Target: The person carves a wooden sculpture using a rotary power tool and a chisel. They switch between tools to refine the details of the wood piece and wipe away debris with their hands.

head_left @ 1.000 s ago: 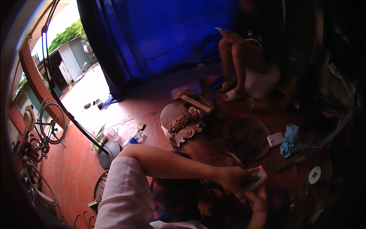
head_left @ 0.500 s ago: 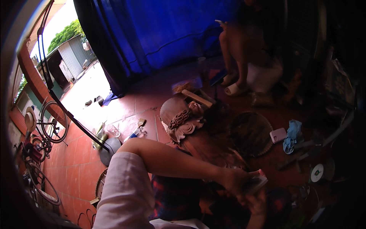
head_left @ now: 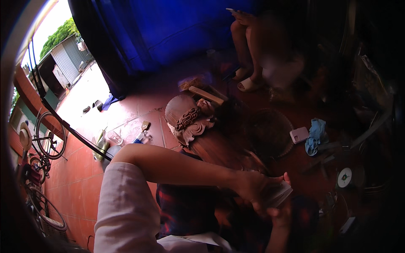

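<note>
My left hand (head_left: 252, 185) reaches across from the left, its fingers closed on a pale, flat, folded sheet (head_left: 280, 195). Just below, my right hand (head_left: 279, 216) grips the lower edge of the same sheet, in shadow. What the sheet is made of cannot be made out. Beyond my forearm lies a carved brown figure (head_left: 181, 114) with a rounded top, curling locks and wavy folds. Its smooth lower part runs toward my lap and is partly hidden by my arm.
Beside the figure are wooden blocks (head_left: 206, 95) and a dark round tray (head_left: 272, 134). A pink phone (head_left: 299, 135), a crumpled blue cloth (head_left: 314, 137) and a white disc (head_left: 344, 177) lie at right. A brush (head_left: 145, 125) lies left. Another person (head_left: 253, 55) sits behind, holding something thin.
The whole view has shifted, so the surroundings sit a little further left and higher. My hands remain together at the sheet, whose pale face now shows more plainly.
</note>
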`<state>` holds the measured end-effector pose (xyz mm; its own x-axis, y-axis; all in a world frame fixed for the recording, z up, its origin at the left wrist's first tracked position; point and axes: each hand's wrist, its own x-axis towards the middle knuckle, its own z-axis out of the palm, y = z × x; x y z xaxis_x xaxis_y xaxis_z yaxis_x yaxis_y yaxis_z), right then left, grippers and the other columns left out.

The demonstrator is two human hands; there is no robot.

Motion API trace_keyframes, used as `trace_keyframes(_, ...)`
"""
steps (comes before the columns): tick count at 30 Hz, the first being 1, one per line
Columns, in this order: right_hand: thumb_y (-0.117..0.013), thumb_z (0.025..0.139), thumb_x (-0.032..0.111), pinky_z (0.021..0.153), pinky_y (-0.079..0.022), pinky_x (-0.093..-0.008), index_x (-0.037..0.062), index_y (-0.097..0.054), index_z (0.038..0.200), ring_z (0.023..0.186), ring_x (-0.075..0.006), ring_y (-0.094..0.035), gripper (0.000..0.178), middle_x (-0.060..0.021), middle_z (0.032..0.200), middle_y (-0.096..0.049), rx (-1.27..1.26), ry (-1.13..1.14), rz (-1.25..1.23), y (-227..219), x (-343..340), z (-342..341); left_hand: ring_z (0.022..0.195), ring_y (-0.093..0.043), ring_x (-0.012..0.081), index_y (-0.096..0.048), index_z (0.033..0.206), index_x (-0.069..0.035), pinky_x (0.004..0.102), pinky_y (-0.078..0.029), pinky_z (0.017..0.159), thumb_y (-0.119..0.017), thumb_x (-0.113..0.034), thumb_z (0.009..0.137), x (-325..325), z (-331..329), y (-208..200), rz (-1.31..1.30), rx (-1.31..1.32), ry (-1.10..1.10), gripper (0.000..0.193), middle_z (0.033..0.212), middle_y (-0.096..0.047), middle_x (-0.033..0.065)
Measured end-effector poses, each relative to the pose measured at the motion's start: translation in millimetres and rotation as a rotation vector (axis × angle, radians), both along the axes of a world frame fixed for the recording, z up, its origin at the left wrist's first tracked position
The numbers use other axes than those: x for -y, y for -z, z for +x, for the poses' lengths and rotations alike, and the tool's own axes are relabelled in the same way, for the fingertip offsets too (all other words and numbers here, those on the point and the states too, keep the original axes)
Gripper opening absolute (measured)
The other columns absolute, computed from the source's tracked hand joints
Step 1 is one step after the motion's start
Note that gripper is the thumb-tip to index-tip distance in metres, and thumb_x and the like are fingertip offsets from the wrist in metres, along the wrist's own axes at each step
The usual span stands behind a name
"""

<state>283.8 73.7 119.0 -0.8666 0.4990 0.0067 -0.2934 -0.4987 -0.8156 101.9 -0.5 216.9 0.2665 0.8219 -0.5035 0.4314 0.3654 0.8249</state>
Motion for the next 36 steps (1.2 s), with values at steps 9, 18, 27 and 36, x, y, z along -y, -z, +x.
trace_keyframes(9, -0.073, 0.064, 0.007, 0.11, -0.028, -0.0423, 0.0145, -0.001, 0.151, 0.133, -0.0237, -0.034, 0.114, -0.0092, 0.141, -0.035, -0.065, -0.096, -0.049, 5.4, -14.4, 4.8, 0.064, -0.059, 0.0111, -0.024, 0.141, -0.004, 0.0232, -0.05, 0.056, -0.073, -0.01, 0.072, -12.2, -15.0, 20.5, -0.217, 0.24, -0.043, 0.085, 0.089, -0.062, 0.0067)
trace_keyframes(18, -0.064, 0.06, 0.0, 0.11, -0.029, -0.0468, 0.016, -0.015, 0.148, 0.132, -0.0289, -0.034, 0.102, -0.0104, 0.139, -0.034, -0.211, 0.131, -0.37, 2.3, -19.1, 17.5, 0.055, -0.06, 0.0083, -0.05, 0.126, 0.003, 0.0186, -0.047, 0.045, -0.068, -0.006, 0.077, -22.1, -39.6, 22.9, -0.159, 0.532, -0.537, 0.053, 0.086, -0.064, 0.0045)
trace_keyframes(27, -0.063, 0.068, -0.013, 0.107, -0.033, -0.0526, 0.0233, -0.017, 0.146, 0.133, -0.0318, -0.035, 0.097, -0.011, 0.143, -0.031, -0.274, 0.27, -0.189, 3.3, -2.9, 11.4, 0.061, -0.062, 0.0092, -0.057, 0.116, 0.0, 0.0196, -0.046, 0.048, -0.07, -0.011, 0.077, -21.6, -32.7, 19.8, -0.11, 0.517, -0.575, 0.042, 0.081, -0.061, 0.0017)
trace_keyframes(36, -0.064, 0.072, -0.017, 0.106, -0.037, -0.0482, 0.0236, -0.017, 0.141, 0.132, -0.0304, -0.037, 0.093, -0.0111, 0.141, -0.033, -0.262, 0.351, -0.029, 14.5, 4.2, 6.0, 0.059, -0.062, 0.0108, -0.057, 0.111, -0.004, 0.0203, -0.044, 0.043, -0.067, -0.026, 0.087, -29.3, -21.6, 16.3, -0.106, 0.52, -0.614, 0.034, 0.082, -0.062, 0.0035)
